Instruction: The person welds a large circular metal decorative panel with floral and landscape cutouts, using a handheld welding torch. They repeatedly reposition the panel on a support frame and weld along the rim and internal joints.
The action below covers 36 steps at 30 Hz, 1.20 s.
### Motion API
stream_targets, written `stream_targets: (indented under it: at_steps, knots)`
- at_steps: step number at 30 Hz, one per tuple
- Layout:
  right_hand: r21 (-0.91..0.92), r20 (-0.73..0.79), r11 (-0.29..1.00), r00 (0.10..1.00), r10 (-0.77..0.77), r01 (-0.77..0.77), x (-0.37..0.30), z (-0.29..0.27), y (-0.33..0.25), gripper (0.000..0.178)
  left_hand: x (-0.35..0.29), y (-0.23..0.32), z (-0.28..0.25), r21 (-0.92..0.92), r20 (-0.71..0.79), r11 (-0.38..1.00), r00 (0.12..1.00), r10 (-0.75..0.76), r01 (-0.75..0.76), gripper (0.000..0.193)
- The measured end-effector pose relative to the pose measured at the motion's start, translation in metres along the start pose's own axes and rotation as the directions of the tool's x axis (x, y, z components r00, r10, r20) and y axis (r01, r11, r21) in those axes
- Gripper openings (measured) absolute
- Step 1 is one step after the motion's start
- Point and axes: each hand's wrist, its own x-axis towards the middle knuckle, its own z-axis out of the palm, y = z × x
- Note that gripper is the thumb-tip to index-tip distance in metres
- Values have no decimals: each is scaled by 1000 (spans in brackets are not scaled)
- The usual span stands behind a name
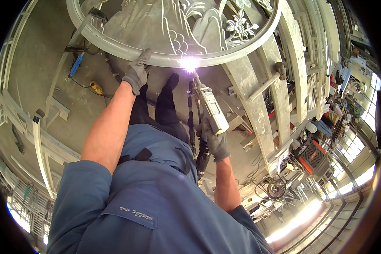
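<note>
My right hand point(215, 140), in a grey glove, is wrapped round the grip of a silver welding gun point(213, 109). The gun's nozzle meets the lower rim of a large round metal frame point(224, 58), where a bright violet-white glare point(188, 64) hides the exact contact spot. Cast metal relief work with flowers point(240, 27) and flowing lines fills the frame. My left hand point(136, 73), also gloved, grips the same rim left of the glare, its fingers closed over the edge. A dark cable point(202, 158) runs back from the gun beside my right hand.
Long flat metal bars point(252, 106) lie to the right, with a hammer-like tool point(264, 86) across them. On the floor at left are a blue tool point(76, 65) and a yellow one point(96, 88). A red-and-black machine point(313, 156) stands far right; metal framing point(40, 148) is at left.
</note>
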Motion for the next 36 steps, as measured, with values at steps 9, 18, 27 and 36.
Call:
stream_targets:
  at_steps: [9, 18, 27, 36]
  knots:
    - [115, -41, 993, 999, 29, -24, -7, 7, 11, 29, 6, -2, -6, 48, -2, 999, 1000, 19, -19, 39]
    - [21, -129, 939, 932, -338, 343, -25, -40, 31, 55, -62, -29, -2, 533, 371, 804, 780, -503, 264, 50]
    - [-110, -226, 840, 810, -541, 531, -17, -87, -112, 21, -232, -56, 188, 594, 744, 758, 541, -392, -268, 58]
    - [358, 117, 817, 846, -520, 453, -74, -106, -33, 49, -212, -35, 278, 227, 683, 974, 717, -142, -24, 28]
